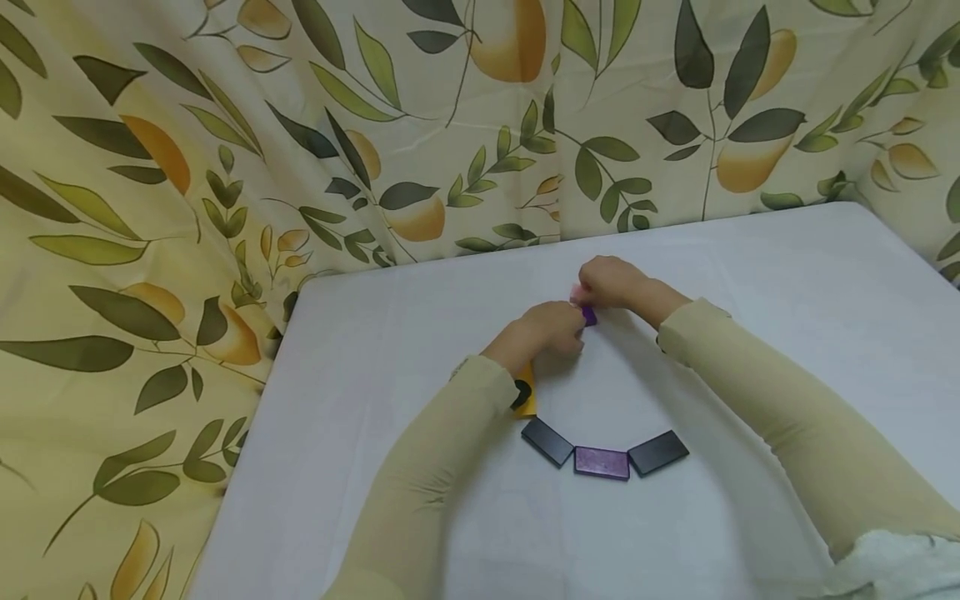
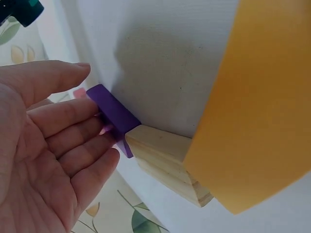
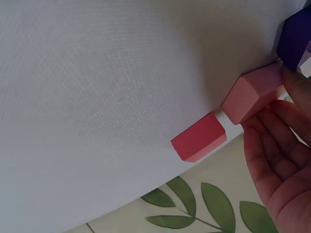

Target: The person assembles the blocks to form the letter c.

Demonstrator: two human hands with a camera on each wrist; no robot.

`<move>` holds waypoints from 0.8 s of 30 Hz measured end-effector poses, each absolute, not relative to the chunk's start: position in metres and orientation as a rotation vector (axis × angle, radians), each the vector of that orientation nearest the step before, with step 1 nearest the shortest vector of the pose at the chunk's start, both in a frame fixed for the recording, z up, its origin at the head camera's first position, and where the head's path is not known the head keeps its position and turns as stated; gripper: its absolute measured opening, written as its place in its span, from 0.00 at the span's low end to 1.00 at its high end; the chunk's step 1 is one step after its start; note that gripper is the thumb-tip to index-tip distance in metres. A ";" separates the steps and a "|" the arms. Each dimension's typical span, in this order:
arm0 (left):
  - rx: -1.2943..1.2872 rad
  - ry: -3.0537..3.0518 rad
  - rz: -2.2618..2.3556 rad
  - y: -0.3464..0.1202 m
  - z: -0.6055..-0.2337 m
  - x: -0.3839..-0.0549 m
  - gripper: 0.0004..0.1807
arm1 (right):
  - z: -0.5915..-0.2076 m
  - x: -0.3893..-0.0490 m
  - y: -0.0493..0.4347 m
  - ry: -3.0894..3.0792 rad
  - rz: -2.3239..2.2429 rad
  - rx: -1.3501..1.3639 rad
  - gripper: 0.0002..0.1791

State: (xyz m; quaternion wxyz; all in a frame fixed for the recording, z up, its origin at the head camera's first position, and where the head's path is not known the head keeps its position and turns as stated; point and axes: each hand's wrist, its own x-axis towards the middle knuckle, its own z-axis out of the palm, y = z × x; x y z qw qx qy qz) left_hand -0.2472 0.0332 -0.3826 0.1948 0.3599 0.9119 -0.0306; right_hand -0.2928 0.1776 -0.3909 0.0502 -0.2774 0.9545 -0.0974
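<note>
Between the thumb and fingers of my right hand (image 1: 611, 282) a pink block (image 3: 255, 92) is pinched, close to one end of a purple block (image 2: 116, 111). My left hand (image 1: 551, 327) touches that purple block with extended fingertips, its thumb held apart. On the other side of the purple block, a plain wooden block (image 2: 165, 158) stands against it. A yellow-orange block (image 2: 252, 107) follows, with a dark round mark showing in the head view. Past the pink block lies a red block (image 3: 199, 137), which the head view does not show.
Nearer me on the white table (image 1: 360, 400), a dark block (image 1: 547, 442), a purple-topped block (image 1: 602, 462) and another dark block (image 1: 657, 452) form a curve, corners close together. A leaf-patterned curtain (image 1: 480, 125) hangs behind the table's far edge.
</note>
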 end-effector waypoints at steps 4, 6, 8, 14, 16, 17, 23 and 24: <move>1.012 2.554 -0.083 0.034 -0.385 -0.248 0.12 | -0.392 -0.290 0.181 2.919 -0.318 -0.856 0.19; 1.008 2.554 -0.087 0.034 -0.385 -0.247 0.13 | -0.393 -0.290 0.184 2.924 -0.328 -0.851 0.20; 0.999 2.555 -0.087 0.034 -0.383 -0.247 0.12 | -0.393 -0.290 0.186 2.934 -0.338 -0.839 0.21; 0.990 2.548 -0.082 0.034 -0.382 -0.248 0.11 | -0.393 -0.290 0.190 2.936 -0.341 -0.798 0.20; 0.984 2.549 -0.077 0.034 -0.382 -0.248 0.12 | -0.394 -0.290 0.189 2.929 -0.339 -0.787 0.19; 0.986 2.550 -0.076 0.034 -0.382 -0.248 0.12 | -0.393 -0.289 0.189 2.927 -0.339 -0.786 0.19; 0.979 2.561 -0.081 0.034 -0.383 -0.247 0.11 | -0.392 -0.286 0.191 2.928 -0.342 -0.777 0.20; 0.976 2.563 -0.083 0.035 -0.383 -0.246 0.11 | -0.392 -0.285 0.192 2.930 -0.346 -0.783 0.20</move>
